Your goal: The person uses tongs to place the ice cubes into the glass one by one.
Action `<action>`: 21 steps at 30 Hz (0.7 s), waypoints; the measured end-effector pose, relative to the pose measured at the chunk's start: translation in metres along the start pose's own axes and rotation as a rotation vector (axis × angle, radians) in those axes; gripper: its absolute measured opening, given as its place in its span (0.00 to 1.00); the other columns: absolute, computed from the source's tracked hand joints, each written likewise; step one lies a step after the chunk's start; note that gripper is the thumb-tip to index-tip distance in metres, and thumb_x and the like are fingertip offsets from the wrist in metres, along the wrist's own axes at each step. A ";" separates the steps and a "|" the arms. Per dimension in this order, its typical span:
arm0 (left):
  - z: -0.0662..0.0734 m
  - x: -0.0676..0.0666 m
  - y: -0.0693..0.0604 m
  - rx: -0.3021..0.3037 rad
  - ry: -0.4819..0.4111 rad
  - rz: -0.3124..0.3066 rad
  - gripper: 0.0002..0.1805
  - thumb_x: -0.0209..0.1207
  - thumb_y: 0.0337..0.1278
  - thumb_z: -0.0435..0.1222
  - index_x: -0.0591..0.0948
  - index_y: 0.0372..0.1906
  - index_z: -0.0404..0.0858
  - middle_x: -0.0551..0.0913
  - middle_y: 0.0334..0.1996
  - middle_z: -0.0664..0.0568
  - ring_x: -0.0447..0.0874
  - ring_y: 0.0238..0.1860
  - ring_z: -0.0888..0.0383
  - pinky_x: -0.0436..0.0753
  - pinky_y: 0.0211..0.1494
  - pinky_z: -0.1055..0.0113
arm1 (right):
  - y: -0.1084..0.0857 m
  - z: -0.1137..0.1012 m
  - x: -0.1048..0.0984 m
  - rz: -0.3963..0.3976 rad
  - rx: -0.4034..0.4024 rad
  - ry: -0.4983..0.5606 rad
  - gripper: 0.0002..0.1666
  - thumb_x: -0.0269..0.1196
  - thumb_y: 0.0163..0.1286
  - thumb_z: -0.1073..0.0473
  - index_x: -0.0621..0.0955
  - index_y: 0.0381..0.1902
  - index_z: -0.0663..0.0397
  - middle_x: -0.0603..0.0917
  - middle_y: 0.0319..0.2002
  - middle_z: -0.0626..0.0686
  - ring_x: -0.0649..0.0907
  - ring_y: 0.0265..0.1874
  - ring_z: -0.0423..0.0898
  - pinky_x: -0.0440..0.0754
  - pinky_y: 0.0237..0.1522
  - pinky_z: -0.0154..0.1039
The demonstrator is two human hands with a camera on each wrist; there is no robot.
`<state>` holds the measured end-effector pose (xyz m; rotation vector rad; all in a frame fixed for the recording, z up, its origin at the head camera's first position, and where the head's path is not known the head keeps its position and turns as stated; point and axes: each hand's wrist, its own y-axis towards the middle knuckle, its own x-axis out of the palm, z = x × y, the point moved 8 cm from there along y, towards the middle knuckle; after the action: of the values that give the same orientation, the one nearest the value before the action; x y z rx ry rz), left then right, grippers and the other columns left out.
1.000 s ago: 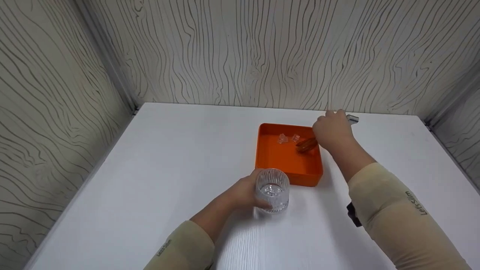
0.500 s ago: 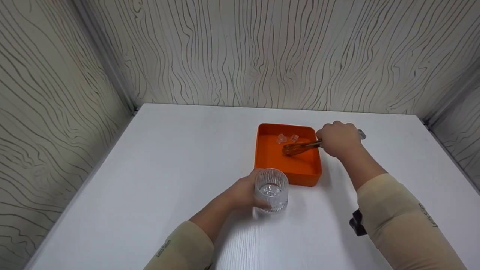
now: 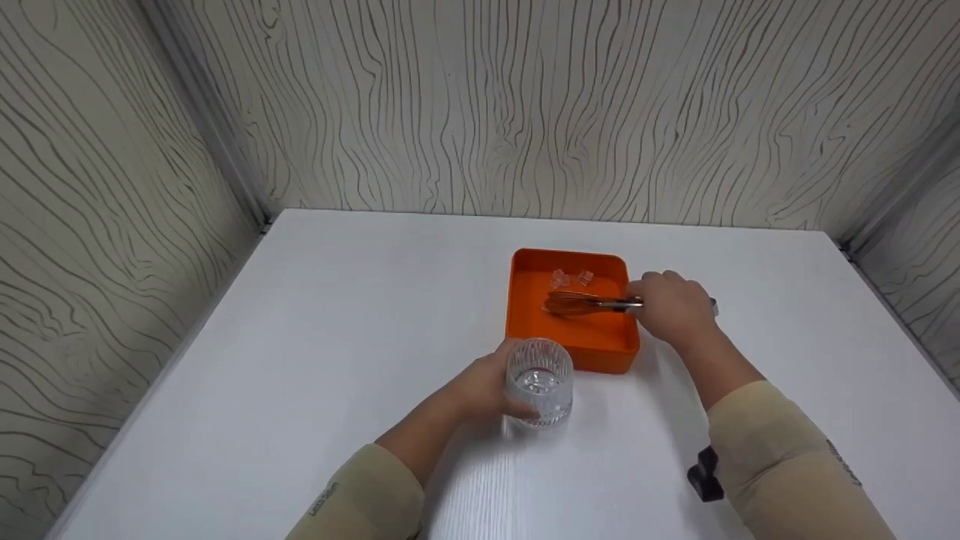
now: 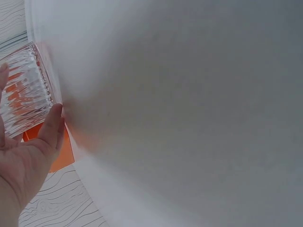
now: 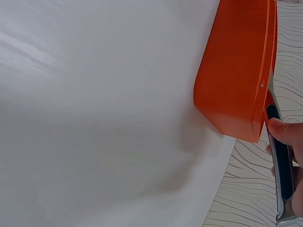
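My left hand (image 3: 480, 386) holds a clear ribbed drinking glass (image 3: 553, 401) by its side, in front of an orange square tray (image 3: 611, 360). Something clear sits in the bottom of the glass; I cannot tell whether ice or liquid. In the left wrist view, the fingers wrap the glass (image 4: 26, 94) near the tabletop. My right hand (image 3: 671, 309) grips metal tongs (image 3: 615, 304), whose brownish tips reach into the tray. Whether they pinch a cube is too small to tell. The right wrist view shows the thumb on the dark grip of the tongs (image 5: 281, 161).
Several clear ice-like cubes (image 3: 560, 279) lie at the tray's back wall. The white table (image 3: 360, 300) ends at a wood-grain patterned panel (image 3: 450, 112) behind, with another at the left. A black wrist device (image 3: 706, 475) hangs under the right sleeve.
The right hand has come down toward me, and the tongs have swung level, their tips moving left inside the tray. The left hand and glass stay in about the same place.
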<state>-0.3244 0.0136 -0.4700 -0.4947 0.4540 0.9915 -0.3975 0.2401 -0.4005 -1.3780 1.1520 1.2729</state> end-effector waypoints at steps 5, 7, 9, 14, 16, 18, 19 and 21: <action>0.000 0.000 0.000 0.012 -0.007 0.001 0.47 0.75 0.27 0.42 0.61 0.58 0.58 0.74 0.50 0.65 0.71 0.53 0.61 0.69 0.62 0.58 | -0.005 0.005 0.005 0.015 0.031 0.059 0.12 0.64 0.59 0.57 0.82 0.42 0.49 0.77 0.31 0.52 0.72 0.34 0.52 0.74 0.32 0.48; 0.000 0.000 0.000 0.011 -0.008 0.001 0.47 0.76 0.27 0.42 0.61 0.58 0.58 0.74 0.50 0.65 0.71 0.53 0.62 0.69 0.61 0.58 | -0.007 0.005 0.008 0.013 0.042 0.088 0.13 0.64 0.59 0.56 0.82 0.43 0.49 0.77 0.32 0.53 0.72 0.34 0.52 0.75 0.32 0.47; -0.001 0.000 0.000 0.004 -0.009 0.001 0.47 0.76 0.27 0.43 0.61 0.57 0.60 0.74 0.50 0.66 0.70 0.53 0.62 0.69 0.61 0.58 | -0.008 0.005 0.010 0.012 0.049 0.111 0.15 0.64 0.59 0.56 0.81 0.44 0.49 0.77 0.32 0.53 0.71 0.34 0.52 0.75 0.33 0.47; -0.002 0.000 0.000 -0.008 -0.018 0.000 0.47 0.75 0.26 0.43 0.61 0.57 0.60 0.73 0.49 0.67 0.70 0.52 0.62 0.70 0.60 0.58 | -0.010 0.002 0.013 0.003 0.067 0.149 0.18 0.64 0.59 0.55 0.80 0.48 0.52 0.76 0.34 0.53 0.72 0.35 0.52 0.74 0.34 0.46; -0.002 0.000 0.000 -0.009 -0.023 -0.001 0.47 0.75 0.26 0.43 0.61 0.57 0.60 0.74 0.49 0.66 0.70 0.52 0.62 0.70 0.60 0.58 | -0.011 0.002 0.013 0.006 0.081 0.160 0.19 0.64 0.59 0.54 0.80 0.49 0.52 0.76 0.34 0.54 0.71 0.35 0.52 0.74 0.34 0.46; -0.002 0.000 0.000 -0.009 -0.028 -0.001 0.46 0.75 0.27 0.43 0.61 0.57 0.60 0.74 0.49 0.66 0.71 0.52 0.62 0.70 0.60 0.58 | -0.011 0.002 0.013 0.010 0.093 0.169 0.20 0.65 0.58 0.54 0.80 0.49 0.52 0.76 0.35 0.54 0.71 0.35 0.53 0.74 0.34 0.46; -0.002 0.000 0.000 -0.008 -0.023 -0.001 0.47 0.75 0.27 0.43 0.61 0.58 0.59 0.74 0.50 0.66 0.71 0.52 0.62 0.70 0.60 0.58 | -0.010 0.001 0.013 0.011 0.097 0.174 0.20 0.65 0.58 0.54 0.80 0.49 0.51 0.76 0.34 0.54 0.71 0.35 0.52 0.74 0.34 0.46; -0.002 0.000 0.000 -0.010 -0.013 0.000 0.47 0.75 0.27 0.43 0.61 0.58 0.59 0.74 0.50 0.66 0.70 0.53 0.62 0.69 0.61 0.58 | -0.010 0.001 0.013 0.008 0.102 0.184 0.20 0.65 0.58 0.54 0.80 0.49 0.51 0.76 0.34 0.54 0.72 0.35 0.52 0.74 0.34 0.45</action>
<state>-0.3243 0.0126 -0.4716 -0.4967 0.4378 0.9966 -0.3875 0.2414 -0.4137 -1.4383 1.3304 1.0941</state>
